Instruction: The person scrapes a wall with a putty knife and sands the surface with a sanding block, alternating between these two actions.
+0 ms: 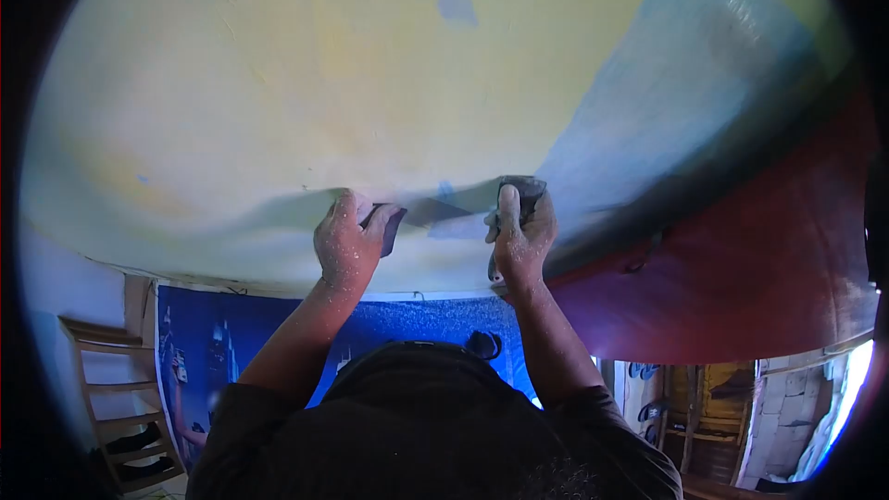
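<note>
Both hands clamp dark sanding blocks against the pale ceiling: left hand (345, 243) pinching one block (387, 227), right hand (519, 236) pressing another (526, 193). Flat, even pressure looks best.

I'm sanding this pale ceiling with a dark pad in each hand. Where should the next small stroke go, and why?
Probably slide the left hand with its sanding pad a little toward the right hand. A small bluish patch shows on the pale ceiling between the two hands, and the right hand's pad already lies flat at its other side.
</note>
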`<action>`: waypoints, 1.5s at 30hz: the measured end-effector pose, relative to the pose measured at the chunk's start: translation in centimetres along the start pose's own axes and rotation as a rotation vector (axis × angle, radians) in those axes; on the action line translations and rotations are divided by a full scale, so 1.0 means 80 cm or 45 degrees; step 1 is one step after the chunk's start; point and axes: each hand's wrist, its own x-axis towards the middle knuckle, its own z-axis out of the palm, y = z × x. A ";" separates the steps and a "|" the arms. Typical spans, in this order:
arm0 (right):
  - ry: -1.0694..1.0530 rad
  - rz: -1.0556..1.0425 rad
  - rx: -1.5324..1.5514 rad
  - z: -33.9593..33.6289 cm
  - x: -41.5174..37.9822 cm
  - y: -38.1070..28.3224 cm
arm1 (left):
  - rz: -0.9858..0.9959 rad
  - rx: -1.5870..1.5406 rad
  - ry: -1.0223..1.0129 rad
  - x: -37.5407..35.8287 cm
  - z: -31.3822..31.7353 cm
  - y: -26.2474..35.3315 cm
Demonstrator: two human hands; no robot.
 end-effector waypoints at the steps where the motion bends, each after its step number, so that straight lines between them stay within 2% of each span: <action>1: 0.008 0.006 -0.003 0.000 0.001 -0.001 | 0.007 0.016 0.003 0.001 0.000 0.001; 13: 0.017 0.057 -0.054 -0.002 -0.004 0.010 | 0.033 0.017 0.019 0.009 -0.003 0.004; 16: 0.006 -0.066 -0.045 0.001 0.005 0.007 | 0.002 0.003 0.000 0.003 -0.002 0.003; 20: 0.021 0.001 -0.032 -0.001 -0.001 0.016 | 0.045 -0.059 0.080 0.009 0.000 0.005; 24: -0.008 0.004 0.028 0.001 -0.003 0.003 | 0.027 -0.005 -0.005 0.002 -0.006 0.003; 27: 0.021 0.084 -0.014 0.002 -0.003 0.002 | 0.042 0.008 -0.001 0.008 -0.003 0.000; 38: 0.083 0.091 -0.010 0.006 -0.003 0.002 | 0.078 -0.049 -0.060 0.009 -0.009 -0.002; 41: 0.094 0.105 -0.014 0.006 -0.004 0.000 | 0.116 -0.125 0.025 0.009 -0.004 -0.003; 45: 0.115 0.104 0.001 0.008 -0.004 0.001 | 0.103 -0.051 -0.042 0.010 -0.009 -0.004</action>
